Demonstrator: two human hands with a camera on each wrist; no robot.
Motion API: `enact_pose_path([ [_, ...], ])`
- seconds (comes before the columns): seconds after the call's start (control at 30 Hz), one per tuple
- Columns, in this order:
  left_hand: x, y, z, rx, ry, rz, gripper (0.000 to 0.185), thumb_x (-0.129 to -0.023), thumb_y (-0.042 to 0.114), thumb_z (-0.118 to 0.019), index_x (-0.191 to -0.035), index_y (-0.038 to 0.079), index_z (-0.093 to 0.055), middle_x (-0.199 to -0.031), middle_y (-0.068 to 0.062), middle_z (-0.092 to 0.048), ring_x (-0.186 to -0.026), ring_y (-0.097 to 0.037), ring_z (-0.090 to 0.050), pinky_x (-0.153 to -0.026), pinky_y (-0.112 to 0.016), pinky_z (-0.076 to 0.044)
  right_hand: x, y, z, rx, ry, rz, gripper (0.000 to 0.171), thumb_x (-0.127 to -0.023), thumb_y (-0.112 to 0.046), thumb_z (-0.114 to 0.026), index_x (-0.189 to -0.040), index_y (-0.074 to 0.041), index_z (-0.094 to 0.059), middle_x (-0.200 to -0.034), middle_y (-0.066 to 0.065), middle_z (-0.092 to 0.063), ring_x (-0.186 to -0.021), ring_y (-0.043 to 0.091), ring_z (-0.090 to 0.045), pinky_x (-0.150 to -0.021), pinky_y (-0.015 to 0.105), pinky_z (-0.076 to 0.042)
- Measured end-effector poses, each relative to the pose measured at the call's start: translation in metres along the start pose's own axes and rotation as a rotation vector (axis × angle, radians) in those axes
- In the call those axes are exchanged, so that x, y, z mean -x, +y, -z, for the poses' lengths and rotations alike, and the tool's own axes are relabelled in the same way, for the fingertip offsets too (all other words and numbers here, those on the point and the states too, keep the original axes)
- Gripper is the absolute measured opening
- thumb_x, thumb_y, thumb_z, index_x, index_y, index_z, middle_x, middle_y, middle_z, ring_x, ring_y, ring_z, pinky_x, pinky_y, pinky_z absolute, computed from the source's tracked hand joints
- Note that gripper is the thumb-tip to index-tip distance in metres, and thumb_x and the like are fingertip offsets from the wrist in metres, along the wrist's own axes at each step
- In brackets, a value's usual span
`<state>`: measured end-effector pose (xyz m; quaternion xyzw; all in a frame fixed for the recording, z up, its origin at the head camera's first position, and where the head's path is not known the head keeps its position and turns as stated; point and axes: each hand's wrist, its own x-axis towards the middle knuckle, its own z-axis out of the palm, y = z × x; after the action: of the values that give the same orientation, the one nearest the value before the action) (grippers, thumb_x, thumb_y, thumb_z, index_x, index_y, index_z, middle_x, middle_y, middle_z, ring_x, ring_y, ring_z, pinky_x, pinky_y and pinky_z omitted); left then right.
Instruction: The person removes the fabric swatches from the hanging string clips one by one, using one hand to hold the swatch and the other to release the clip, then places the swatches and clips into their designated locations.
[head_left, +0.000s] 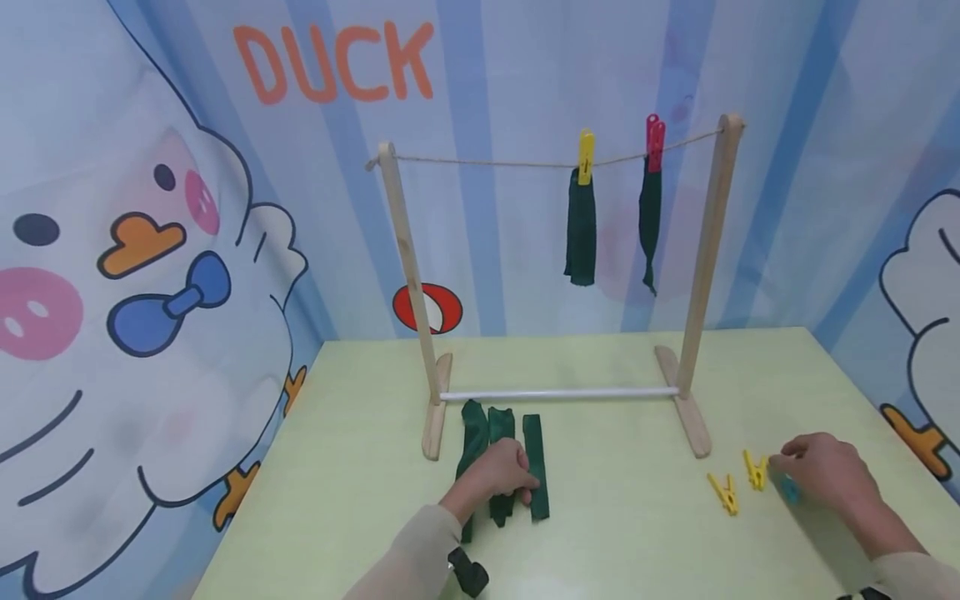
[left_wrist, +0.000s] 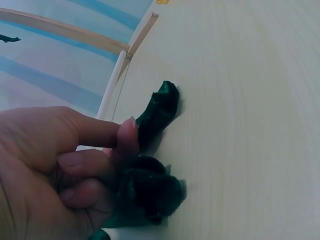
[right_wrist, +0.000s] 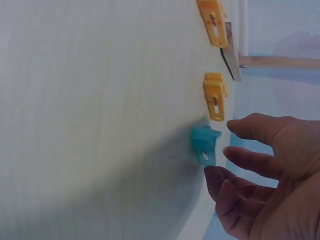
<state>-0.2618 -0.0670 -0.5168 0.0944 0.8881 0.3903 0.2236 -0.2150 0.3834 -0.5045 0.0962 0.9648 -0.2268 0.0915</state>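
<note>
Three dark green cloth strips lie side by side on the table. My left hand reaches over the middle strip and pinches the edge of the right-hand strip between thumb and finger. In the left wrist view that strip sticks out past the fingertips, while bunched green cloth sits below the curled fingers. My right hand hovers at a teal clothespin, thumb and fingers apart around it with nothing between them. Two yellow clothespins stand to its left.
A wooden drying rack stands at the back, with a string between its posts. A yellow clothespin and a red one hold two green strips on it. Duck-printed cloth surrounds the table.
</note>
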Motion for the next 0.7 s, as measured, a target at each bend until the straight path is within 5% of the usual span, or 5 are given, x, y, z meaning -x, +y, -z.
enact_pose_path([
  [0.47, -0.004, 0.01, 0.019, 0.001, 0.054, -0.03, 0.025, -0.091, 0.018, -0.075, -0.075, 0.008, -0.059, -0.062, -0.003, -0.068, -0.048, -0.01, -0.046, -0.047, -0.024, -0.034, 0.0, -0.014, 0.03, 0.003, 0.15, 0.1, 0.048, -0.094, -0.032, -0.067, -0.111, 0.013, -0.066, -0.109, 0.035, -0.063, -0.087, 0.046, -0.063, -0.061, 0.047, -0.051],
  [0.7, -0.008, 0.014, 0.04, 0.075, 0.1, -0.082, 0.021, -0.095, 0.025, -0.07, -0.092, 0.008, -0.059, -0.078, -0.005, -0.07, -0.076, -0.027, -0.063, -0.06, -0.032, -0.042, 0.0, -0.036, 0.038, -0.014, 0.254, 0.145, 0.048, -0.096, -0.028, -0.065, -0.115, 0.015, -0.062, -0.114, 0.037, -0.061, -0.092, 0.05, -0.062, -0.064, 0.051, -0.05],
])
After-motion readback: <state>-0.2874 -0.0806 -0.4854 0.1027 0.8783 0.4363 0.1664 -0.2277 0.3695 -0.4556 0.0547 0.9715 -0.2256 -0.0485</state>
